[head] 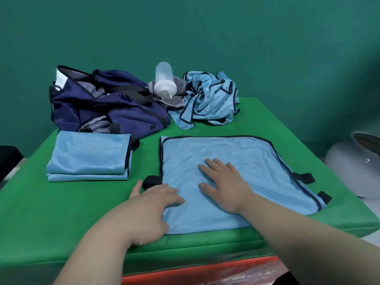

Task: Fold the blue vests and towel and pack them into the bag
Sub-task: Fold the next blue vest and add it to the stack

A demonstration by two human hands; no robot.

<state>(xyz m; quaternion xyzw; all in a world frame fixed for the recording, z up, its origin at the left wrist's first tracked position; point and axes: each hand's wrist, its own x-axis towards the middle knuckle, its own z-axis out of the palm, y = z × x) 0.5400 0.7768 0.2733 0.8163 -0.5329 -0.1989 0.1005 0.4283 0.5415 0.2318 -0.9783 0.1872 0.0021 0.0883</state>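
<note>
On green cloth [82, 202], flat fine-ribbed blue vest [242, 155], right hand [224, 186] spread upon it, left hand [152, 208] relaxed on its edge

A desk [61, 212] under a green cover carries everything. At its far left slumps an open dark blue bag [102, 103]. Just near of the bag sits a folded stack of light blue vests [88, 157]. On the near right one light blue vest [236, 149] with dark trim lies spread flat, reaching the desk's near edge. At the far right is a crumpled heap of vests [211, 97]. Between bag and heap lies a grey striped towel [174, 99].
</note>
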